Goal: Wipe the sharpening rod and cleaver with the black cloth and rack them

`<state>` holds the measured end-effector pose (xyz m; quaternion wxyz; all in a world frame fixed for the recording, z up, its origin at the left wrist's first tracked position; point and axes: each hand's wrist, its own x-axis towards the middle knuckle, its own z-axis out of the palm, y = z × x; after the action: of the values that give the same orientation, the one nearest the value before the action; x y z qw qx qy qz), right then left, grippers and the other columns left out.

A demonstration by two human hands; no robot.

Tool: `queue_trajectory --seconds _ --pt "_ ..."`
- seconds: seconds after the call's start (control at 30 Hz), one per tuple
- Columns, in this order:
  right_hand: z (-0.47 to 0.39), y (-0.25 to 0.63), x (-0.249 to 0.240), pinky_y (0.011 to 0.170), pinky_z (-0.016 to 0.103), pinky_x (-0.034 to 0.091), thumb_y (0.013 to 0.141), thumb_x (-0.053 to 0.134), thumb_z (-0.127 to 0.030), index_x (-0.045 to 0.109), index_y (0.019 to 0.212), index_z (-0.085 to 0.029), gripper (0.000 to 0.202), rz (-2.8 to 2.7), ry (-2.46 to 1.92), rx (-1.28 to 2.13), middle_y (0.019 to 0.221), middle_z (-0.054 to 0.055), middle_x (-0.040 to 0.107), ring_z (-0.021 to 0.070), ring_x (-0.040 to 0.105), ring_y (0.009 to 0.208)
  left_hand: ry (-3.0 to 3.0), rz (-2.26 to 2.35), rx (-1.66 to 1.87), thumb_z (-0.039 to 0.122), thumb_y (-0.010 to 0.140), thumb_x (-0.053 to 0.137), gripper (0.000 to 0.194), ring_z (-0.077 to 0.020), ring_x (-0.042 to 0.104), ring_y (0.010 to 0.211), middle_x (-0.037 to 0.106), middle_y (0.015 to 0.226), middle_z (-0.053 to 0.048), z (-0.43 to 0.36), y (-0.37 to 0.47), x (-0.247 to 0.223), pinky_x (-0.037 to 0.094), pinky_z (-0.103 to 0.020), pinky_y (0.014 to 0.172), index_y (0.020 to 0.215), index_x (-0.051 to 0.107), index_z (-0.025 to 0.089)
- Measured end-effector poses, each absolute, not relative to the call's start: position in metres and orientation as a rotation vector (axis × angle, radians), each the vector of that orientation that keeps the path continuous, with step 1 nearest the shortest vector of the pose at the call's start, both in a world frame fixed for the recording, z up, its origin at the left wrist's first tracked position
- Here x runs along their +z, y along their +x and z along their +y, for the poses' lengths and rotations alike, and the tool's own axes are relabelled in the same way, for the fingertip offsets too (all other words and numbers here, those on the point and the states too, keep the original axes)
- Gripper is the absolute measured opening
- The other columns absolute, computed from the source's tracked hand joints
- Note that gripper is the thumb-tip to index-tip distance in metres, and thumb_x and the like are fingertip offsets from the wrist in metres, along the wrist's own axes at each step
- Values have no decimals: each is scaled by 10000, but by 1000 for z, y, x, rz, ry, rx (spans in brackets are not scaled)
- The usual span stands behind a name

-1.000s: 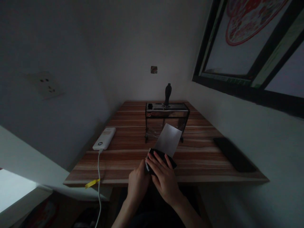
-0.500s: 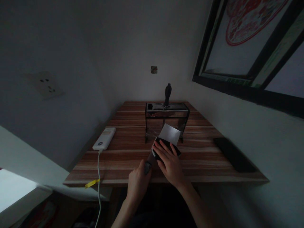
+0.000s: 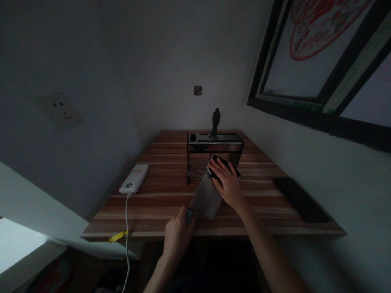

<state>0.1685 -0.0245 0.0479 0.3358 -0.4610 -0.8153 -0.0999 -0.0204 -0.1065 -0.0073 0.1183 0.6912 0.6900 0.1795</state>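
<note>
My left hand (image 3: 177, 232) is closed around the handle of a broad-bladed cleaver (image 3: 206, 196), whose grey blade points away from me over the table front. Across the blade's far end, my right hand (image 3: 225, 182) presses a black cloth (image 3: 218, 166) flat, its fingers laid over the cloth. The cloth hides the blade's tip. Just behind stands a knife rack (image 3: 215, 139) with a slotted top and dark legs. A dark-handled tool (image 3: 216, 121) is upright in one of its slots; its lower part is mostly hidden.
A white power bank (image 3: 134, 179) with a white cable (image 3: 127, 232) lies at the left; a yellow tag (image 3: 117, 237) hangs on the cable. A flat black object like a phone (image 3: 301, 200) rests near the right edge of the wood-grain table (image 3: 146, 211). Walls enclose three sides.
My right hand has slid the black cloth away from me along the blade, from near the handle to the far end. The left hand stays in place on the handle.
</note>
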Motion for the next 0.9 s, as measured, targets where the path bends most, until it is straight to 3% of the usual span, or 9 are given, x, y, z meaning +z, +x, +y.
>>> queue_trajectory --seconds 0.47,0.9 --pt "-33 166 40 1072 478 115 869 364 -198 315 1333 -251 469 -2036 -1242 -335 1375 17 369 181 233 1307 2034 2005 450 366 844 423 208 -210 648 764 688 810 -42 -107 -20 -1 364 -241 593 943 523 212" --pt "-110 115 1 1061 494 154 828 372 -120 243 1365 -221 561 -2159 -1205 -71 1384 34 350 195 220 1311 2012 1939 532 242 822 421 308 -231 636 842 681 915 -87 -107 -23 -8 427 -272 684 1115 481 169"
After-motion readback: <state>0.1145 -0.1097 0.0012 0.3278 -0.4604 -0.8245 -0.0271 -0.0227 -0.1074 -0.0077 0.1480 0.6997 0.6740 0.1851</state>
